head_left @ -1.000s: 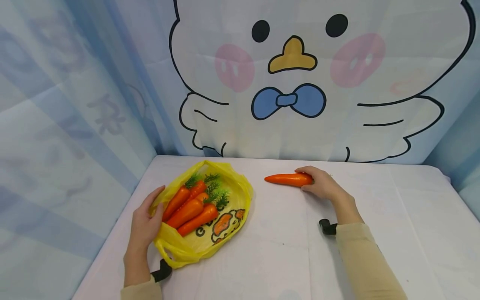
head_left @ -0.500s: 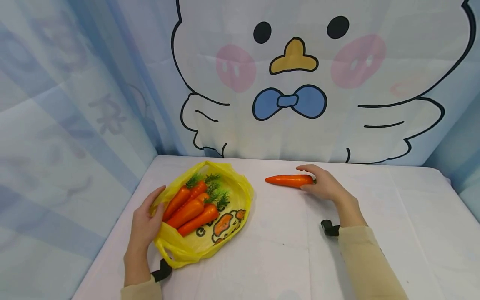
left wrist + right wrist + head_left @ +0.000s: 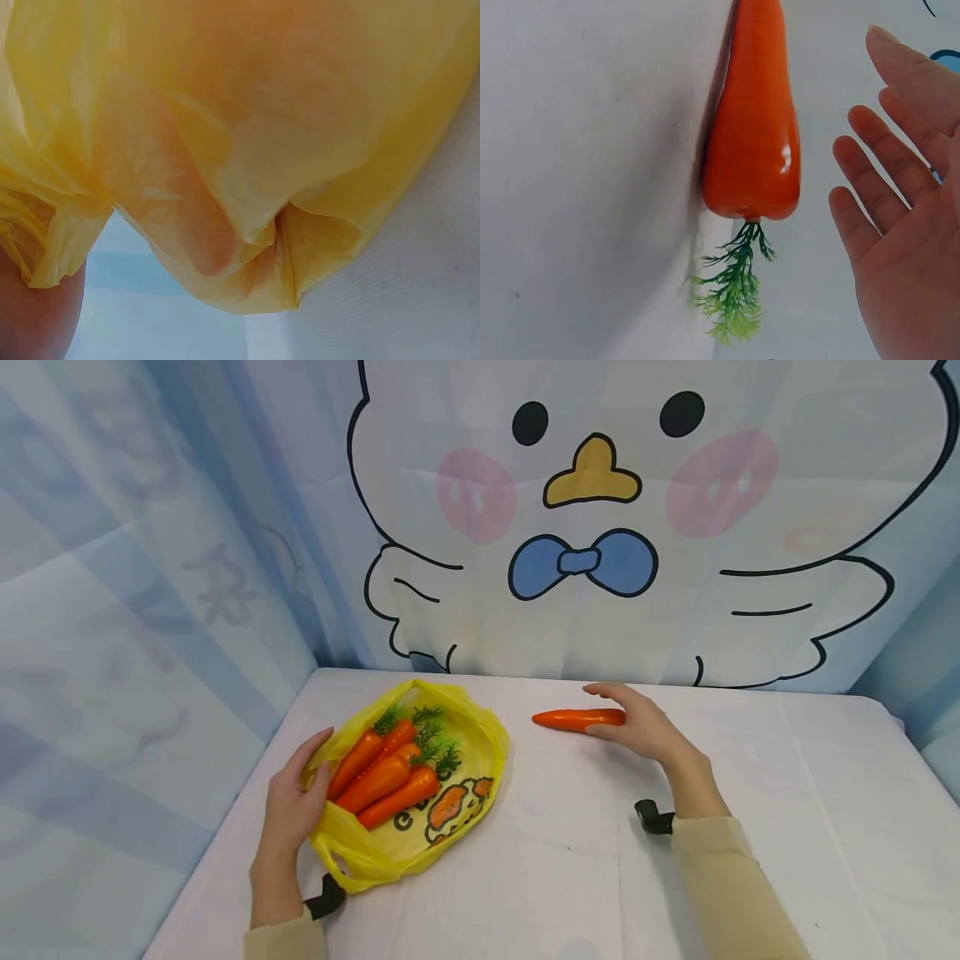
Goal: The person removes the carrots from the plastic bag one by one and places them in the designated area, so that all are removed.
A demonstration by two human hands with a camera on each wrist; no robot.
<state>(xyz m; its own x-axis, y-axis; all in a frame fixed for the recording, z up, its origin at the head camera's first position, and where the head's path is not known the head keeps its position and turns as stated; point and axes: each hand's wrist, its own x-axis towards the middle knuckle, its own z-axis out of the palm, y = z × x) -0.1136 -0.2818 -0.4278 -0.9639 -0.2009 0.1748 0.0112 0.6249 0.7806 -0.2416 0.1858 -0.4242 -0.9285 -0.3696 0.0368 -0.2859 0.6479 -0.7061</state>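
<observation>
Glossy, tapered orange carrot (image 3: 572, 720) with feathery green fronds (image 3: 736, 307) lay on the white-covered desk (image 3: 540, 860), at two o'clock from a thin yellow plastic bag (image 3: 483, 735). At the carrot's three o'clock, the right hand (image 3: 648, 727) spread its fingers, gripping nothing. At the bag's nine o'clock, the left hand (image 3: 294, 806) gripped the rim, apparently to steady it around similar carrots (image 3: 375, 785).

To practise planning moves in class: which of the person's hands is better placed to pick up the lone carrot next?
Probably the right hand, which is open beside the lone carrot; the left hand is farther away, holding the edge of the yellow bag.
</observation>
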